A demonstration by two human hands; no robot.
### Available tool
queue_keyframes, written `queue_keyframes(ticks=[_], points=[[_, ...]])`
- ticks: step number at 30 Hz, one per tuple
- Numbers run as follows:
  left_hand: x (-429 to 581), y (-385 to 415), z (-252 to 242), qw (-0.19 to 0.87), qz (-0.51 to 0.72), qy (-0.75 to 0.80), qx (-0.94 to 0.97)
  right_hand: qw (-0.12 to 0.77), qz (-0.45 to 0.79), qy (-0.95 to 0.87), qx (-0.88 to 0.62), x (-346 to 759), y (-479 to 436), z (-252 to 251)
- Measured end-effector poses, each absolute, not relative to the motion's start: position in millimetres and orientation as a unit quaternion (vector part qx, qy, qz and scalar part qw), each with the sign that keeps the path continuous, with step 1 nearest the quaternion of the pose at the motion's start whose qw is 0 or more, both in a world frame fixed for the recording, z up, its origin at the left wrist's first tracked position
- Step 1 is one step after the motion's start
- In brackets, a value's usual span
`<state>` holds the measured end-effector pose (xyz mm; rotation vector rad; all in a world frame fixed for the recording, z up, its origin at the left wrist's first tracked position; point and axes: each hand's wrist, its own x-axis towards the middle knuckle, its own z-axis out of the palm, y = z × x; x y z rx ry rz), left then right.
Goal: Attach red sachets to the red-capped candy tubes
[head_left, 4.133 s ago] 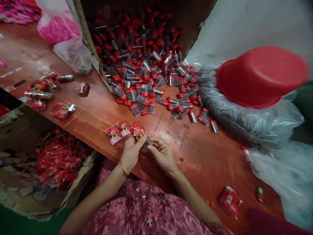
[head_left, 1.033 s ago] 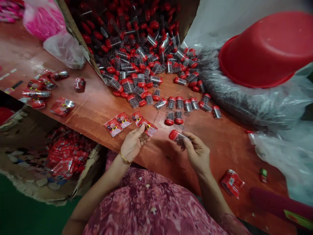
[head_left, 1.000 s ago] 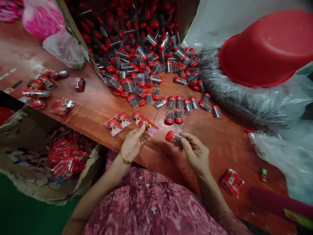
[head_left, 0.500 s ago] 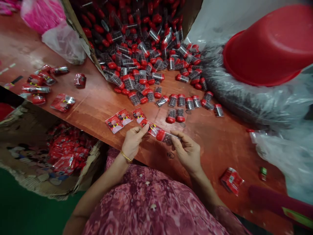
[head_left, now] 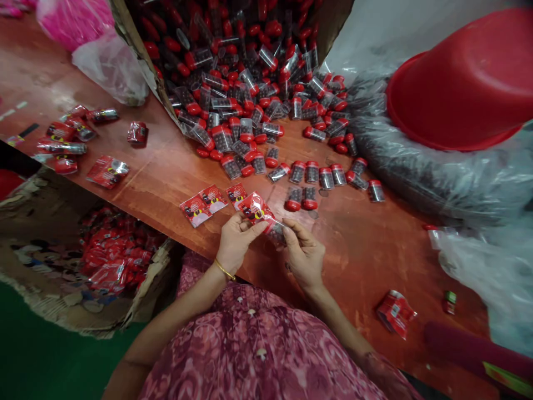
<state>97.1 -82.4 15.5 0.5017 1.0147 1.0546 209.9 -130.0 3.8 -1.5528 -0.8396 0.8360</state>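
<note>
My left hand point(head_left: 237, 241) pinches a small red printed pouch point(head_left: 255, 208) at the near edge of the reddish table point(head_left: 166, 172). My right hand point(head_left: 303, 253) grips a clear red-capped tube point(head_left: 275, 229), whose capped end is inside the pouch's open mouth. Both hands are closed and almost touching. Three more flat red pouches point(head_left: 210, 201) lie on the table just left of my left hand. Two upright capped tubes point(head_left: 300, 198) stand just beyond my right hand.
A tipped cardboard box point(head_left: 133, 50) spills several red-capped tubes point(head_left: 245, 111) across the table. A red plastic basin point(head_left: 458, 83) rests on clear plastic bags at right. A box of filled red pouches point(head_left: 108, 255) sits lower left. Filled pouches point(head_left: 66, 144) lie at left.
My right hand has carried the red-capped tube leftward to my left hand, and its cap end has gone into the pouch that my left hand holds.
</note>
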Motion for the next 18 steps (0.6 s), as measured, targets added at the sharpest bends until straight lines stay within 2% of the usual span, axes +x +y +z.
queue_keyframes(ticks=[9,13,18], points=[[93,-82,10,0.729,0.444,0.456,0.252,0.546,0.401,-0.362,-0.641,196,-117,-2],[89,-79,9,0.713,0.469,0.449,0.264,0.554,0.427,-0.375,-0.609,192,-113,-1],[92,-80,10,0.707,0.477,0.446,0.272,0.578,0.389,-0.391,-0.601,190,-109,-3]])
